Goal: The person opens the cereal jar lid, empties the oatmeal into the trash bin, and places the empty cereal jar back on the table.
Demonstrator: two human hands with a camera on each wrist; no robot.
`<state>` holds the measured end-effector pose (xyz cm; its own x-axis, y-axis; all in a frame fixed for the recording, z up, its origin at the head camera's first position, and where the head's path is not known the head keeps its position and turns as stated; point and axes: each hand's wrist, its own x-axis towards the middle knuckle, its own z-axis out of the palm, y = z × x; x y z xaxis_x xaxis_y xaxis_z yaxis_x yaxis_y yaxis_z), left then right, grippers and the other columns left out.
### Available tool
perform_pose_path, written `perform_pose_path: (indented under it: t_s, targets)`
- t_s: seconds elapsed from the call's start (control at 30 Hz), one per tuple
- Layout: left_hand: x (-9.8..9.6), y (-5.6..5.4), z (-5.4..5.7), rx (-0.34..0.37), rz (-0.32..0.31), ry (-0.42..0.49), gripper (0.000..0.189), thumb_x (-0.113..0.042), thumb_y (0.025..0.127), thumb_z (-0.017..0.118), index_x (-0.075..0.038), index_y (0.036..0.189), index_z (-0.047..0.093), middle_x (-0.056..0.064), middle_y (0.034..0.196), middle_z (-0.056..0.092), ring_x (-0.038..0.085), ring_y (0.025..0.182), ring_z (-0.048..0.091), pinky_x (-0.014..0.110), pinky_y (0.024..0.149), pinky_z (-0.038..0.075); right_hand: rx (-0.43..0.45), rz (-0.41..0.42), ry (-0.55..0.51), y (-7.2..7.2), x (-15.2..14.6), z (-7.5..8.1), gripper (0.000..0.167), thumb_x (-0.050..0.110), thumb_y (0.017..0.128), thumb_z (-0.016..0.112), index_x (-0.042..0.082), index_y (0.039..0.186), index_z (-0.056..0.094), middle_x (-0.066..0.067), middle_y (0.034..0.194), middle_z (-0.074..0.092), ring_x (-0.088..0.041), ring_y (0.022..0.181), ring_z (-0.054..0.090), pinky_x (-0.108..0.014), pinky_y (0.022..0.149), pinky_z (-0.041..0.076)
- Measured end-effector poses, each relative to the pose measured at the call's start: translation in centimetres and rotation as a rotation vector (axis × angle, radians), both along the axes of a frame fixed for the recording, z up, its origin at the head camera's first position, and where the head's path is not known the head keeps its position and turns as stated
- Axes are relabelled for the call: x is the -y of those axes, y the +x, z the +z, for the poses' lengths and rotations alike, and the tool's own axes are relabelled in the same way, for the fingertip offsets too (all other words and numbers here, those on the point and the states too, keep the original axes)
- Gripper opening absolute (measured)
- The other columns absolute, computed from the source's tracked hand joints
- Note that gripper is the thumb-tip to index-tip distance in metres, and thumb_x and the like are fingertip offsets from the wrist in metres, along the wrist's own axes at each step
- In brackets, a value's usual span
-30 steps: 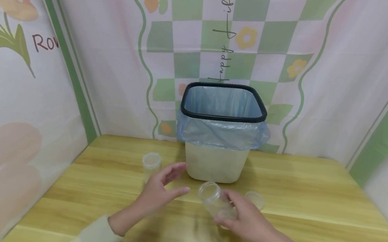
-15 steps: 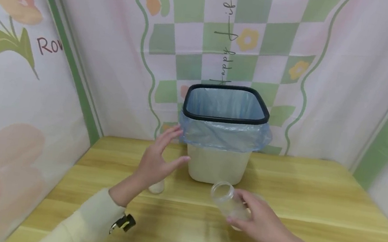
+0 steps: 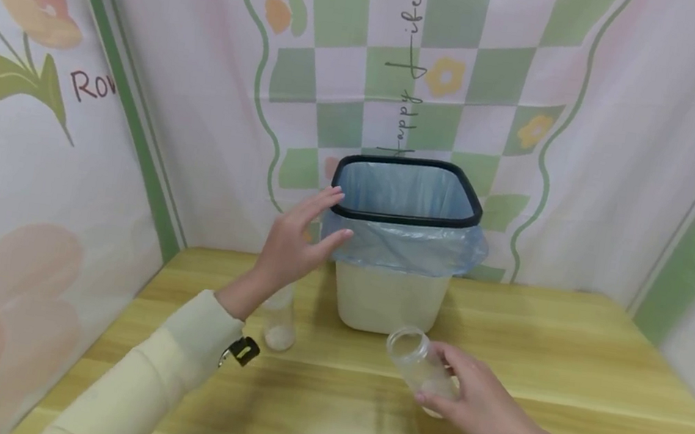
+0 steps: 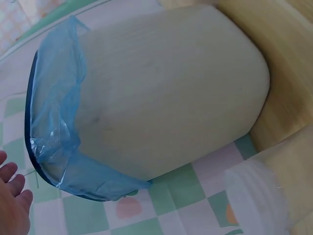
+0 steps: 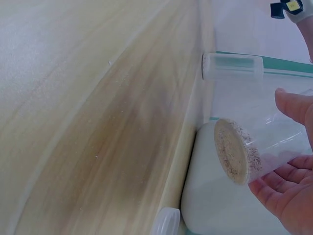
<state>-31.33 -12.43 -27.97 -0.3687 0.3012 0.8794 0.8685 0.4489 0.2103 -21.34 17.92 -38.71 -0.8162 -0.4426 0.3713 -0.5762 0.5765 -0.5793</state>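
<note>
My right hand [image 3: 475,398] grips a clear plastic jar [image 3: 416,364] tilted with its open mouth up and to the left. In the right wrist view, pale brown flakes [image 5: 234,152] lie at the jar's bottom. My left hand [image 3: 293,243] is raised with fingers extended, its fingertips at the left corner of the waste bin's black rim [image 3: 407,219]; it holds nothing. A blue bag liner [image 3: 403,247] hangs over the cream waste bin [image 3: 389,297]. Partly behind the left hand and wrist stands a second clear jar [image 3: 280,326], capped with a whitish lid [image 4: 257,196] in the left wrist view.
A loose clear lid [image 5: 167,223] lies on the wooden table [image 3: 536,347] near the bin; the right hand hides it in the head view. Printed curtains [image 3: 632,138] enclose the table at the back and sides. A few specks dot the tabletop.
My left hand has risen from beside the second jar to the bin's rim. The right hand has shifted slightly right with the tilted jar, covering the loose lid in the head view.
</note>
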Motion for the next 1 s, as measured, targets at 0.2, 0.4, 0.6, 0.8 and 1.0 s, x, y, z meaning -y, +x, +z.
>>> perform_pose_path:
  t_s: [0.2,0.4,0.6,0.8,1.0]
  targets:
    - [-0.6,-1.1,1.1,0.004,0.023,-0.040,0.045,-0.016,0.086,0.076,0.002,0.125,0.063,0.015,0.130,0.060,0.024,0.124,0.053,0.032,0.103,0.042,0.008,-0.011,0.002,0.1,-0.2,0.2,0.058,0.028,0.077,0.083,0.003,0.122,0.057,-0.002,0.106,0.065,-0.021,0.089,0.061,-0.031,0.067,0.054]
    - [-0.9,-2.3,1.7,0.013,0.017,-0.064,0.037,-0.016,0.089,0.072,0.002,0.121,0.066,0.015,0.125,0.063,0.023,0.117,0.059,0.032,0.100,0.046,-0.007,-0.027,0.017,0.2,-0.5,0.6,0.059,0.029,0.077,0.083,0.003,0.123,0.057,-0.003,0.106,0.065,-0.020,0.089,0.061,-0.031,0.066,0.054]
    - [-1.1,-3.1,1.8,0.031,0.017,-0.103,0.029,-0.015,0.093,0.066,0.001,0.117,0.069,0.015,0.120,0.065,0.023,0.115,0.061,0.033,0.099,0.046,-0.020,-0.065,0.040,0.3,-0.8,1.3,0.059,0.030,0.076,0.084,0.005,0.123,0.057,0.000,0.105,0.065,-0.016,0.088,0.061,-0.031,0.068,0.053]
    - [-1.4,-3.4,1.9,0.031,0.063,-0.148,0.028,-0.018,0.095,0.064,-0.002,0.116,0.070,0.012,0.118,0.067,0.022,0.112,0.063,0.034,0.097,0.048,-0.073,-0.089,0.046,0.4,-1.4,2.1,0.058,0.032,0.076,0.084,0.007,0.122,0.058,0.006,0.102,0.064,-0.013,0.087,0.060,-0.029,0.067,0.052]
    - [-1.5,-3.6,1.8,0.006,0.082,-0.165,0.024,-0.016,0.094,0.064,-0.001,0.111,0.073,0.012,0.111,0.070,0.024,0.109,0.064,0.036,0.095,0.050,-0.123,-0.105,0.059,0.6,-2.0,3.3,0.056,0.031,0.077,0.084,0.004,0.119,0.059,0.004,0.099,0.064,-0.014,0.085,0.059,-0.029,0.063,0.052]
